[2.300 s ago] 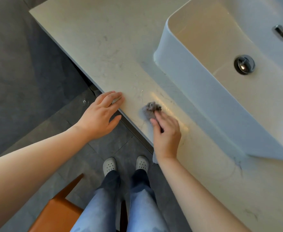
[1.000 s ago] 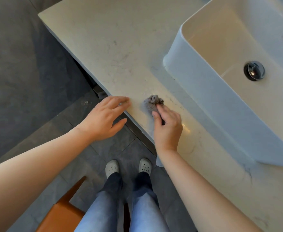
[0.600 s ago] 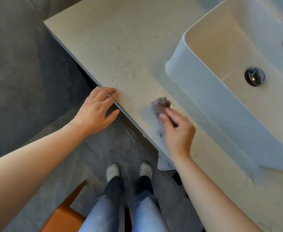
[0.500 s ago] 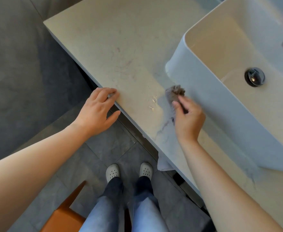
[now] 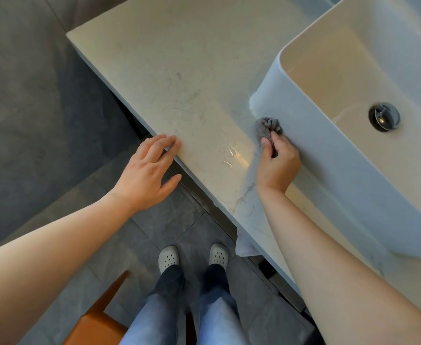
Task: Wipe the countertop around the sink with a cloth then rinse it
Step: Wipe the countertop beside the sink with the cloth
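Head view: my right hand [image 5: 278, 161] pinches a bunched grey cloth [image 5: 266, 127] at my fingertips, pressing it onto the countertop [image 5: 179, 78] against the outer wall of the sink [image 5: 329, 150]. My left hand [image 5: 146, 173] lies relaxed, straight fingers [image 5: 167, 145] resting on the counter's front edge, wet streaks [image 5: 230, 156] between both hands.

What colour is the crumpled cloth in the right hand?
Grey. The small crumpled cloth, gripped by the right hand against the white basin's wall, shows best in the head view.
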Demonstrator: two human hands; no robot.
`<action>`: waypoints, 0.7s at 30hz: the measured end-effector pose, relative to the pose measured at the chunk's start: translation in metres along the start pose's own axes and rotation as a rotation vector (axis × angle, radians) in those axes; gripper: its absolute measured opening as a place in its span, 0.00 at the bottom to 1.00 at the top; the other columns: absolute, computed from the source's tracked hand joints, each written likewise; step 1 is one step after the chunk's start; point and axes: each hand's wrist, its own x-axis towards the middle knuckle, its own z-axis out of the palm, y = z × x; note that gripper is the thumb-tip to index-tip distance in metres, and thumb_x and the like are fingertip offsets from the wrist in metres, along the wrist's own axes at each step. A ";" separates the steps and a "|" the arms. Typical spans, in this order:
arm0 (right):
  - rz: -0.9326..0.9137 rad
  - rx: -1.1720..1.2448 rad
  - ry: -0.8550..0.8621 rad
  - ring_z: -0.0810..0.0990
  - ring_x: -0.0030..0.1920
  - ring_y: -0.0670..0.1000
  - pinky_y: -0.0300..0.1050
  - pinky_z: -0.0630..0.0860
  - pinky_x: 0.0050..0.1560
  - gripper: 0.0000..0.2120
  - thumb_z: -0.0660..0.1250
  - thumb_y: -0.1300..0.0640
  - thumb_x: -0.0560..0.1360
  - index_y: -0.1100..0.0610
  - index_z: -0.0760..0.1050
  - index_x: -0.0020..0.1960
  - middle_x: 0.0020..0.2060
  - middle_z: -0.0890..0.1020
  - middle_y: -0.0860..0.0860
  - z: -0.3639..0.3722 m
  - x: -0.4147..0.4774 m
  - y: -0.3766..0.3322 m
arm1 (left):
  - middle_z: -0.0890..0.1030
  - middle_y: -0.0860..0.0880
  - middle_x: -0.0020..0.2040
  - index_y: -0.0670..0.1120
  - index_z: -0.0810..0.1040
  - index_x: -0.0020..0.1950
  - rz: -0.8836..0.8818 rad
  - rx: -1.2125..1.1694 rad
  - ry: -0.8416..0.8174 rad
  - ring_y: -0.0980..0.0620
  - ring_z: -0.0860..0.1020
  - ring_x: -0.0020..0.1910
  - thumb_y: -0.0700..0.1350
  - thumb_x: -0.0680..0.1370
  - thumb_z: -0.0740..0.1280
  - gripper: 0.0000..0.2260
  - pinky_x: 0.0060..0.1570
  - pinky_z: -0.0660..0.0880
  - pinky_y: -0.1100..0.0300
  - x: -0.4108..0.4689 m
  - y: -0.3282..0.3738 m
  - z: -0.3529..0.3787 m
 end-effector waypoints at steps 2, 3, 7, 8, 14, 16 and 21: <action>-0.022 0.002 -0.029 0.79 0.55 0.58 0.51 0.75 0.58 0.13 0.68 0.59 0.74 0.62 0.80 0.57 0.53 0.83 0.56 -0.001 0.001 0.003 | 0.66 0.43 0.71 0.41 0.62 0.75 0.001 0.003 0.000 0.42 0.61 0.72 0.57 0.76 0.58 0.31 0.72 0.60 0.48 -0.001 0.000 0.001; -0.045 -0.007 -0.035 0.79 0.54 0.58 0.51 0.75 0.58 0.13 0.68 0.59 0.74 0.62 0.80 0.57 0.53 0.83 0.56 0.000 0.002 0.003 | 0.66 0.43 0.71 0.41 0.62 0.75 0.000 0.006 0.001 0.42 0.61 0.72 0.57 0.76 0.58 0.31 0.72 0.60 0.49 -0.001 0.000 0.001; -0.111 -0.030 -0.097 0.79 0.54 0.59 0.49 0.73 0.59 0.13 0.67 0.60 0.75 0.63 0.79 0.58 0.54 0.83 0.57 0.007 0.005 -0.005 | 0.66 0.43 0.71 0.41 0.62 0.75 -0.015 -0.007 0.012 0.42 0.61 0.73 0.57 0.76 0.58 0.31 0.71 0.60 0.48 -0.001 0.002 0.002; -0.126 -0.024 -0.128 0.79 0.54 0.59 0.47 0.72 0.58 0.13 0.68 0.60 0.74 0.62 0.79 0.58 0.54 0.83 0.57 0.009 0.004 -0.008 | 0.66 0.43 0.71 0.41 0.62 0.75 -0.016 -0.010 0.011 0.42 0.61 0.73 0.57 0.77 0.58 0.31 0.71 0.60 0.48 -0.001 0.002 0.003; -0.176 0.011 -0.221 0.78 0.53 0.56 0.42 0.70 0.57 0.13 0.70 0.59 0.73 0.60 0.80 0.58 0.54 0.83 0.54 0.007 -0.043 -0.022 | 0.67 0.43 0.71 0.41 0.63 0.74 -0.004 -0.021 -0.002 0.43 0.61 0.73 0.57 0.77 0.57 0.30 0.72 0.60 0.48 -0.001 0.001 0.000; -0.210 0.029 -0.260 0.78 0.53 0.54 0.42 0.70 0.58 0.14 0.71 0.60 0.73 0.59 0.80 0.58 0.54 0.83 0.53 0.002 -0.063 -0.024 | 0.68 0.44 0.71 0.41 0.65 0.74 -0.005 -0.063 0.007 0.43 0.62 0.72 0.56 0.77 0.57 0.29 0.71 0.60 0.48 -0.001 -0.001 -0.003; -0.218 0.060 -0.367 0.78 0.54 0.52 0.43 0.72 0.59 0.14 0.71 0.59 0.72 0.57 0.80 0.58 0.54 0.83 0.51 -0.015 -0.096 -0.032 | 0.67 0.46 0.72 0.43 0.67 0.73 0.042 -0.157 -0.004 0.46 0.61 0.73 0.54 0.79 0.55 0.26 0.72 0.58 0.50 -0.001 -0.010 -0.010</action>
